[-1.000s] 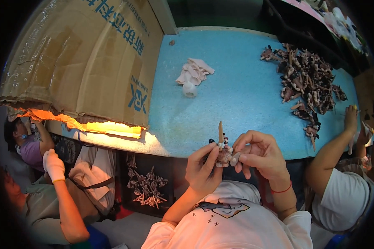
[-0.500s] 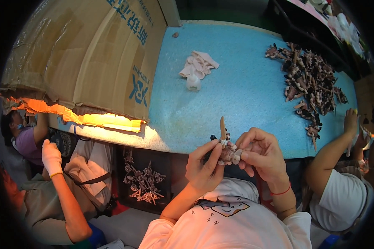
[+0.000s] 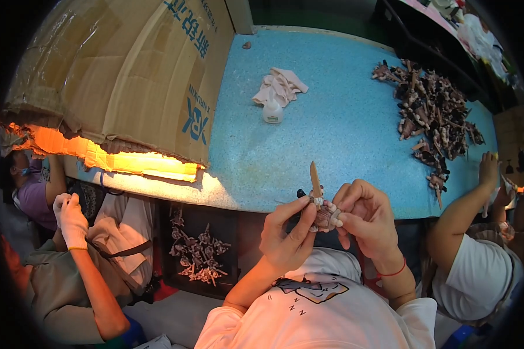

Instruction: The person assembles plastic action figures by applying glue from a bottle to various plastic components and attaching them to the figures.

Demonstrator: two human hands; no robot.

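Just in front of my chest, at the near edge of the blue table (image 3: 256,157), I hold a small figurine (image 3: 325,218) with a tan sword-like blade pointing up and away. My left hand (image 3: 286,237) pinches it from the left between thumb and fingers, beside a small black part. From the other side my right hand (image 3: 367,216) grips its pale rounded end with thumb and forefinger. The fingers cover much of the figurine, so its finer details cannot be made out.
A large pile of similar figurines (image 3: 428,110) lies at the table's right. A small white bottle (image 3: 272,111) stands by a crumpled cloth (image 3: 280,85). A big cardboard box (image 3: 122,75) fills the left. Below sits a dark bin (image 3: 199,247) of figurines. Co-workers sit on both sides.
The figurine has turned slightly in my fingers, and its blade leans a little differently. My hands stay in nearly the same place. At the left, a co-worker's gloved hand has shifted a little.
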